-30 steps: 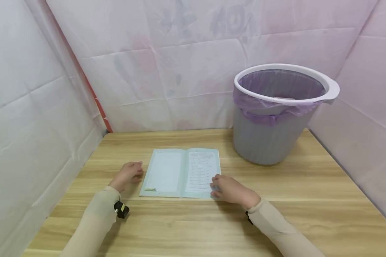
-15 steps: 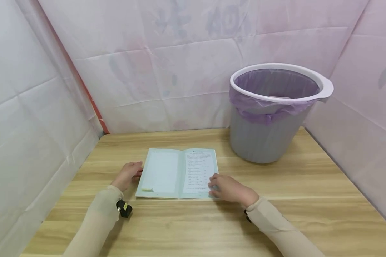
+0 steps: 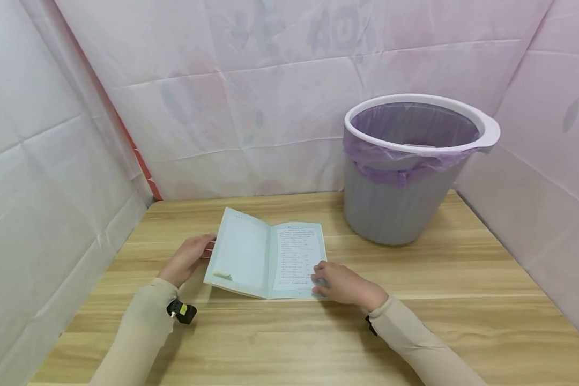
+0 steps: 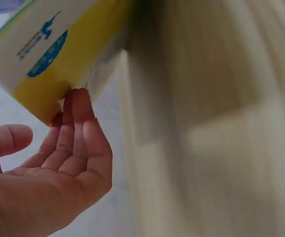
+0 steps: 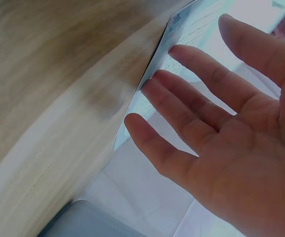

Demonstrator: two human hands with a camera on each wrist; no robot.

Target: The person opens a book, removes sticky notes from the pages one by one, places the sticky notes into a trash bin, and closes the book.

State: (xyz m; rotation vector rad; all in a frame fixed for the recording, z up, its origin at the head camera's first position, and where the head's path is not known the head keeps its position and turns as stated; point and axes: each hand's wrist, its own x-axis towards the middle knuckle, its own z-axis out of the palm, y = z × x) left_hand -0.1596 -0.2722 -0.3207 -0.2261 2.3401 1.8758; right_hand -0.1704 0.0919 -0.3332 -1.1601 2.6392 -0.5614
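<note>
A thin booklet (image 3: 296,257) with pale green page borders lies spread on the wooden table, its left half tilted up off the surface. My left hand (image 3: 188,260) is behind that raised half. In the left wrist view, the straight fingertips (image 4: 80,101) touch the yellow and white outer cover (image 4: 58,59), while the thumb stands apart from it. My right hand (image 3: 342,283) rests on the right page near its lower outer edge. In the right wrist view its fingers (image 5: 182,111) are spread and nearly straight, the tips at the page edge.
A grey trash bin (image 3: 391,206) with a white rim and a purple liner stands at the back right of the table (image 3: 270,343). Something flat and reddish shows inside it. Pale printed cloth (image 3: 280,107) hangs behind and on both sides.
The booklet's left half, flat one second ago, has risen and tilts toward the right. My left hand has moved in behind it. The right hand has stayed by the right page.
</note>
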